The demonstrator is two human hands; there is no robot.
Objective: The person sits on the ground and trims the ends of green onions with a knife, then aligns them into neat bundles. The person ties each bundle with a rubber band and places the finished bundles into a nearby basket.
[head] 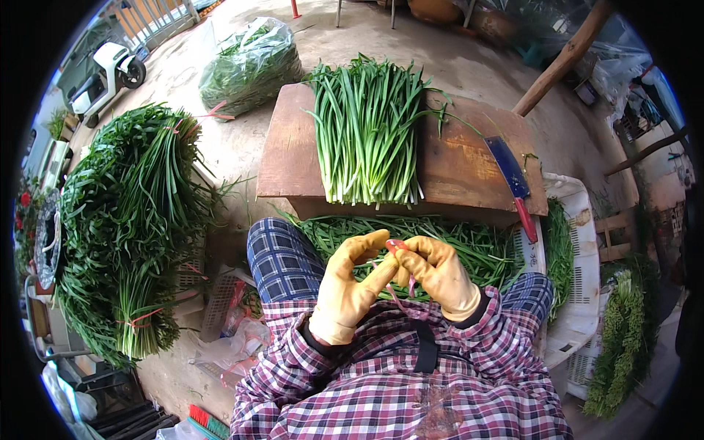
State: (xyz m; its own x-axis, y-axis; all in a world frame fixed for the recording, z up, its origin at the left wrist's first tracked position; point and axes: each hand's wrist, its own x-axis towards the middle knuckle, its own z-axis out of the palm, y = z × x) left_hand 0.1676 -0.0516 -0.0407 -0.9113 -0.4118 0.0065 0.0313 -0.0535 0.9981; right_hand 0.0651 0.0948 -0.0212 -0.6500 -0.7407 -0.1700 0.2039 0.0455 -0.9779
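My left hand and my right hand, both in yellow gloves, meet above my lap. The right fingers pinch a small red thing, with the left fingertips against it; what it is I cannot tell. A pink strip hangs below the fingers. Beyond my hands, a bunch of garlic chives lies on a wooden board, its pale cut ends toward me. A cleaver with a red handle rests at the board's right side. Loose green leaves lie beneath the board's near edge.
Tied bunches of greens are heaped at the left. A plastic bag of greens stands behind the board. White crates and more greens are at the right. A wooden pole leans behind; a scooter stands far left.
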